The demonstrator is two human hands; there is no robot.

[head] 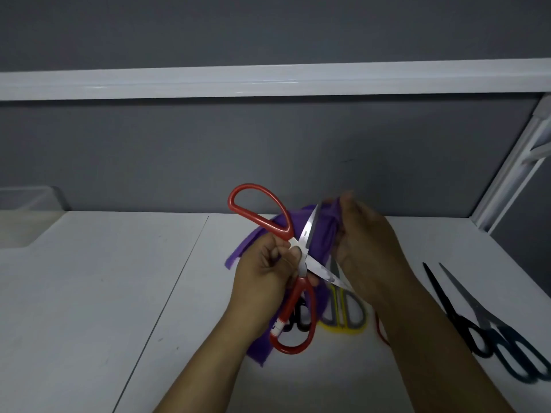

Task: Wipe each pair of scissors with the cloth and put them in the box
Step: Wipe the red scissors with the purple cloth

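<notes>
My left hand (pixel 265 263) grips the red-handled scissors (pixel 259 204) near the pivot, blades spread wide, one red loop up and one down. My right hand (pixel 366 245) holds the purple cloth (pixel 325 231) against the upper blade; the cloth drapes down behind both hands. Beneath the hands, yellow-and-grey scissors (pixel 346 317) and a black-handled pair (pixel 298 320) lie on the white table (pixel 104 278), partly hidden. A clear plastic box (pixel 29 201) stands at the far left against the wall.
Two dark-handled scissors (pixel 489 338) lie side by side at the right of the table. A grey partition wall rises behind the table with a white rail across it. A white frame post (pixel 512 174) slants at the right.
</notes>
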